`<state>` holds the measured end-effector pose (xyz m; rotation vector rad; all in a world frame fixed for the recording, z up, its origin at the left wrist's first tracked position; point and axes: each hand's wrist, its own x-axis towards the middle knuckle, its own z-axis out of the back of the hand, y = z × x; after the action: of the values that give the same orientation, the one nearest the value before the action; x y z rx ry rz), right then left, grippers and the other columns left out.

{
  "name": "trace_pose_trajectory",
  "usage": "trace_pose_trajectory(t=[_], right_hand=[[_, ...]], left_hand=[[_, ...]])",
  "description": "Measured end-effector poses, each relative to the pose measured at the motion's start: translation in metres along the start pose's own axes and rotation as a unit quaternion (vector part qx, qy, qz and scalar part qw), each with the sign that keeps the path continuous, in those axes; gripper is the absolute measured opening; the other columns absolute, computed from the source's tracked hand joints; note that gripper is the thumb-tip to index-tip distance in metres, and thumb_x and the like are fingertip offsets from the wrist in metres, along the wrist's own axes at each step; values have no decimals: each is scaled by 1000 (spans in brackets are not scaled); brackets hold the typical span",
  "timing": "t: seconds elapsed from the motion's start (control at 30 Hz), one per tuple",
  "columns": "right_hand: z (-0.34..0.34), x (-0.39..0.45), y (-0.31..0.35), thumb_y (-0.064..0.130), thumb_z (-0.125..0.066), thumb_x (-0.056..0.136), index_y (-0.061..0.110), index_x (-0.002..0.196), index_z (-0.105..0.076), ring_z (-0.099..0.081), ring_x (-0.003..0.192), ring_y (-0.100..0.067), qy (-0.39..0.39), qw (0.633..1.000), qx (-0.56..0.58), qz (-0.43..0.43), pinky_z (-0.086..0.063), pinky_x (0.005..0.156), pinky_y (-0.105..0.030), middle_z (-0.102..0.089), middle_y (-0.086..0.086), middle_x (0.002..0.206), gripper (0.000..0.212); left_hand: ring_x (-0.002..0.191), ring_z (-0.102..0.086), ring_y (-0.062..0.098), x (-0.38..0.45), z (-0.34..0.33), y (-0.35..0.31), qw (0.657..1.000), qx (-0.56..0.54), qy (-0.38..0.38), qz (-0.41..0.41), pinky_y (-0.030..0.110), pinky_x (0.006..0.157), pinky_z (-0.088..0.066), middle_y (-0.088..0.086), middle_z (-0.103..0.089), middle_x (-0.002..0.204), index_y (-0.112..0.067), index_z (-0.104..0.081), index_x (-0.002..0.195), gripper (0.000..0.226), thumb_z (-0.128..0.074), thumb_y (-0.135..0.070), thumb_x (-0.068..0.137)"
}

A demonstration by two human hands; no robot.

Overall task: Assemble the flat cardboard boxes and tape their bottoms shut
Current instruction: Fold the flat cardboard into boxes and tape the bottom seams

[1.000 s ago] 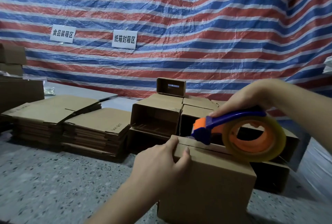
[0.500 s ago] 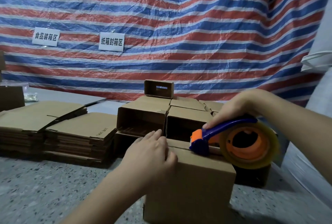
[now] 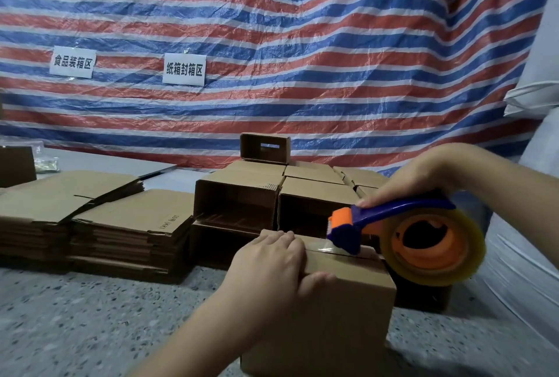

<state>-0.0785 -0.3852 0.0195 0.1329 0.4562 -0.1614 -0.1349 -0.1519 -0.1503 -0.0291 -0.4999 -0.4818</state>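
Taping the upturned bottom seam of a cardboard box (image 3: 320, 313), seen from the head camera.

The left hand (image 3: 272, 264) clasps the box's top left edge, thumb on the near face and fingers over the flaps; the right hand (image 3: 423, 177) grips the handle of the tape dispenser (image 3: 402, 234), whose nose meets the seam over a short shiny strip of tape (image 3: 319, 246). The box's lower edge is cut off by the frame. The roll hides the box's far right corner. Bare speckled floor (image 3: 90, 316) lies left; flat box stacks (image 3: 99, 213) and assembled boxes (image 3: 242, 195) stand close behind.
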Motion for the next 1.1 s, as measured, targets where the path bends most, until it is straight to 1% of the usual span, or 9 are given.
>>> trace_pose_trajectory(t=[0.13, 0.27, 0.43, 0.53, 0.63, 0.8, 0.93, 1.03, 1.1], right_hand=[[6, -5, -35, 84, -83, 35, 16, 129, -55, -75, 96, -26, -1, 1000, 25, -12, -60, 79, -33, -77, -12, 104, 119], [-6, -4, -43, 83, -76, 49, 13, 124, -61, -75, 95, -24, 18, 999, 10, -34, -60, 80, -31, -77, -11, 104, 103], [-15, -3, -39, 82, -68, 58, 17, 116, -60, -76, 74, -16, -2, 999, 6, -48, -59, 66, -25, -79, -5, 86, 87], [-15, -3, -41, 81, -72, 52, 14, 118, -60, -76, 83, -19, -7, 999, 14, -48, -61, 73, -27, -78, -8, 98, 95], [-16, -3, -41, 83, -71, 48, 15, 119, -59, -74, 100, -24, -9, 999, 5, -42, -59, 85, -31, -75, -13, 112, 98], [-19, 3, -47, 82, -67, 54, 24, 105, -58, -75, 89, -21, -8, 999, 19, -30, -60, 71, -28, -76, -10, 101, 78], [-21, 6, -61, 80, -72, 53, 18, 115, -59, -76, 77, -18, 19, 997, 69, -29, -59, 65, -27, -79, -7, 89, 88], [-14, 4, -83, 84, -80, 44, 14, 124, -61, -74, 94, -22, 18, 997, 67, -18, -59, 84, -32, -77, -12, 106, 108], [-7, -5, -98, 86, -78, 45, 15, 124, -62, -72, 100, -23, 27, 998, 61, -19, -53, 97, -36, -75, -13, 112, 108]], left_hand=[[142, -33, 13, -2, -1, 0, 1000, -6, -9, 0, 29, 117, -21, -3, -41, 152, -22, -42, 144, 90, -5, -78, 82], [138, -36, 11, -4, 2, -3, 1000, -18, 0, 10, 27, 116, -23, -6, -45, 148, -26, -44, 140, 89, -5, -79, 81], [145, -30, 17, 4, 12, -5, 995, -38, 81, 32, 33, 117, -24, -4, -35, 156, -29, -3, 157, 104, -13, -91, 74], [142, -32, 23, 20, 17, -19, 996, -4, 91, -1, 40, 116, -24, 3, -38, 154, -23, -24, 152, 104, -18, -92, 75], [150, -14, 21, 33, 11, -43, 994, -27, 95, -39, 39, 119, -9, 4, -18, 163, -18, -16, 156, 102, -27, -87, 81], [148, -22, 24, 36, -12, -57, 996, -15, 74, -49, 39, 120, -16, 8, -26, 160, -14, -19, 155, 99, -23, -83, 84], [147, -24, 24, 34, -18, -53, 997, -16, 47, -66, 40, 119, -18, 7, -29, 159, -23, -15, 155, 93, -20, -83, 85], [146, -25, 26, 32, -19, -52, 996, -28, 38, -76, 41, 118, -20, 8, -31, 158, -30, -17, 153, 85, -18, -82, 86], [146, -24, 26, 32, -19, -51, 996, -28, 39, -77, 41, 118, -19, 8, -30, 158, -31, -18, 153, 87, -13, -82, 83]])
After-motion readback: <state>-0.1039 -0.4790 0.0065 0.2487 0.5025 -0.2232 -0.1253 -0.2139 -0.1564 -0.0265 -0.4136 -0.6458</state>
